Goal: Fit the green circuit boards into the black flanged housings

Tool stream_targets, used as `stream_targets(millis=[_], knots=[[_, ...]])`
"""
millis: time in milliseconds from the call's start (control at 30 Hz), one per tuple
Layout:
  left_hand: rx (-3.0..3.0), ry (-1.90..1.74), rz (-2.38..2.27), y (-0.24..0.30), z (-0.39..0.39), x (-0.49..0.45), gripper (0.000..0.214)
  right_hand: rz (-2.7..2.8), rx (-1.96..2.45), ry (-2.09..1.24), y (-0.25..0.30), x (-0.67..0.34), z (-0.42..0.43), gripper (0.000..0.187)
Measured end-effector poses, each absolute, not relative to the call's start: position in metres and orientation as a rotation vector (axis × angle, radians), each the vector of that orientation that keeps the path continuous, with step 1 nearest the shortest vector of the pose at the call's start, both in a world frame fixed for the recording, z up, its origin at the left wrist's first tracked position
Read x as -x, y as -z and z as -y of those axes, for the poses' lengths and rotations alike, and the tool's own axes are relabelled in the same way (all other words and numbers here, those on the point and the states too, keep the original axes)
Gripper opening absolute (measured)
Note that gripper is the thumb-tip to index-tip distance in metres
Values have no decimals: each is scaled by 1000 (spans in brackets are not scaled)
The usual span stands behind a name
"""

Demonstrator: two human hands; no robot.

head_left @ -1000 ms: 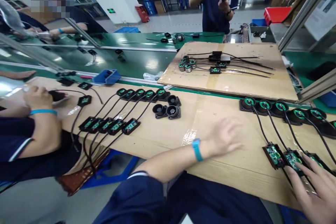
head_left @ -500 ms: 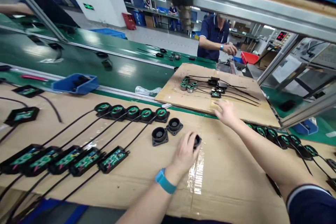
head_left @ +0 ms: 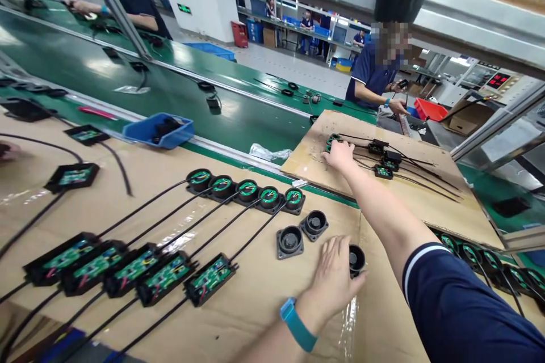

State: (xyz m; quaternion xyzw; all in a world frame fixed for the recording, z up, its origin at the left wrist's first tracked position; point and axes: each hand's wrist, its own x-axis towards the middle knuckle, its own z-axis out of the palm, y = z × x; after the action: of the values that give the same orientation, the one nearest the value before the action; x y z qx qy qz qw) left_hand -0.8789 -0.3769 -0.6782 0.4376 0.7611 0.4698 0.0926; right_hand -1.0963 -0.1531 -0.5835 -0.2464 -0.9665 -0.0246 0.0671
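My left hand (head_left: 334, 281), with a blue wristband, grips a black round housing (head_left: 356, 258) on the near cardboard sheet (head_left: 264, 306). Two more black housings (head_left: 290, 240) lie just left of it. My right hand (head_left: 339, 154) stretches out to the far cardboard sheet (head_left: 430, 204). Its fingers curl down over a cluster of green coil parts (head_left: 331, 139) with black leads. A row of green coils in black housings (head_left: 247, 190) is wired to small circuit boards (head_left: 164, 277) at the near left.
A blue bin (head_left: 155, 130) sits at the edge of the green conveyor (head_left: 238, 113). A crumpled plastic bag (head_left: 268, 153) lies beside the far cardboard. Another person (head_left: 370, 76) in a navy shirt works across the belt. More wired coils (head_left: 481, 255) lie at the right.
My right hand has reached further across onto the coil cluster on the far cardboard. My left hand stays on the black housing. The view has swung to the left.
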Motion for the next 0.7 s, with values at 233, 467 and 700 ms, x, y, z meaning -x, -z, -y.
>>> stream_targets(millis=[233,467,700], knots=[[-1335,-1427,-2252,669,381,886,38,2757,406,-162,556,1023,159,45],[-1270,-1483,-2377,675,388,887,32,2796,238,-579,557,802,188,38],[-1210,-1500,-2387,679,391,872,35,2857,246,-797,628,710,222,49]])
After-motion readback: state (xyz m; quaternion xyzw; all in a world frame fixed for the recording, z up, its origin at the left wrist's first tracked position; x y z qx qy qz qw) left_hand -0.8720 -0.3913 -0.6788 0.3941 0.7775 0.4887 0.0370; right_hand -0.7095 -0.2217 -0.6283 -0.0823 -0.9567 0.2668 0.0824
